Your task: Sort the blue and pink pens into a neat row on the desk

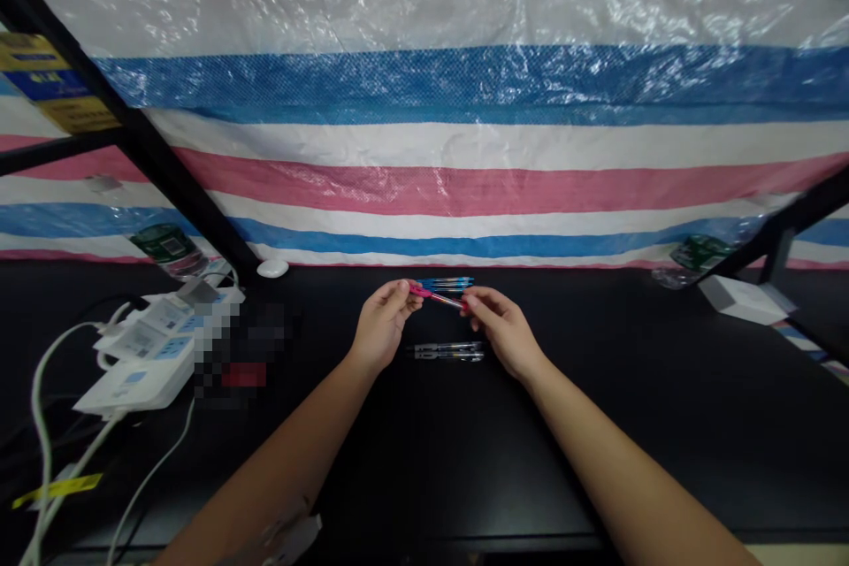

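Observation:
Between my two hands a pink pen with a clear barrel is held a little above the black table, tilted slightly down to the right. My left hand pinches its left end with thumb and fingers. At the other end, the fingers of my right hand are closed on the pen's tip. Several blue pens lie side by side just behind the held pen. Nearer to me, black pens with clear barrels lie in a row on the table.
A white power strip with plugs and cables occupies the left side. Behind it stands a plastic bottle; a second bottle and a white box are at the right. A white mouse-like object lies near the striped sheet.

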Tool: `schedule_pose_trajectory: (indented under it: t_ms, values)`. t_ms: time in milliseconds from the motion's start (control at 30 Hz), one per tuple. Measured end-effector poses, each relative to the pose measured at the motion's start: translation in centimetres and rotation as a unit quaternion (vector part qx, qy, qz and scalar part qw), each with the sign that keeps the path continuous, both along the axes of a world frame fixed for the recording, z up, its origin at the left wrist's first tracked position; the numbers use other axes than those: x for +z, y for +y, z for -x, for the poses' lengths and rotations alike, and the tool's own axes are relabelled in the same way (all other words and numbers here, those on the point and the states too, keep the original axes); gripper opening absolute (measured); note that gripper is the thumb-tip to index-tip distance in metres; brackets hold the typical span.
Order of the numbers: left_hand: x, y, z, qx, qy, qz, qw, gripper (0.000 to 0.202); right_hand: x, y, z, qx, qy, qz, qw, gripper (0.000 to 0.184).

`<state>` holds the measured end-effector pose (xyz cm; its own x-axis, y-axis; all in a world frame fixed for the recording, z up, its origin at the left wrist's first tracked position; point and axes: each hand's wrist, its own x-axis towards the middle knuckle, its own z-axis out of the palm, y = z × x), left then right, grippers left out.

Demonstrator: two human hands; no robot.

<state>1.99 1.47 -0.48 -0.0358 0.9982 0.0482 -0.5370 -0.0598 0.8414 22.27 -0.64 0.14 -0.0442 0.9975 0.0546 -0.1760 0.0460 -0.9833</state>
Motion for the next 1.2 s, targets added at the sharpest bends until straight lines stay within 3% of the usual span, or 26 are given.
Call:
schedule_pose_trajectory:
  t_ms: [100,233,367,500,633,800,1000,1200]
  values:
    - [0.04,-0.2,-0.13,-0.02,0.011,-0.005,1.0,0.023,0.18,-0.14,0.07,0.048,-0.005,0.036,0.998,0.045]
    - [0.15,-0.45,-0.2,-0.039,0.022,-0.016,0.999,0.023,0.38,-0.3,0.05,0.028,-0.007,0.023,0.999,0.041]
    - [0.26,-0.48,-0.18,-0.046,0.027,-0.025,0.998,0.023,0.48,-0.35,-0.05,0.084,-0.001,0.057,0.995,0.048]
    - [0.36,-0.44,-0.2,-0.05,0.01,-0.022,0.998,0.021,0.24,-0.23,-0.16,0.038,-0.042,0.011,0.998,0.034]
    - [0.34,-0.55,-0.26,-0.072,0.012,-0.008,0.997,0.028,0.26,-0.25,-0.09,0.002,-0.058,-0.033,0.998,0.036]
    - [0.24,-0.73,-0.42,-0.092,0.036,0.0,0.995,0.023,0.5,-0.49,0.17,0.071,-0.07,0.001,0.995,0.037]
    - [0.24,-0.88,-0.67,-0.069,0.039,-0.002,0.997,0.02,-0.15,-0.51,0.05,-0.02,-0.154,-0.079,0.985,0.025]
    - [0.24,-1.04,-0.91,-0.083,0.006,-0.001,0.997,0.023,0.09,-0.91,0.25,-0.057,-0.203,-0.178,0.961,0.01]
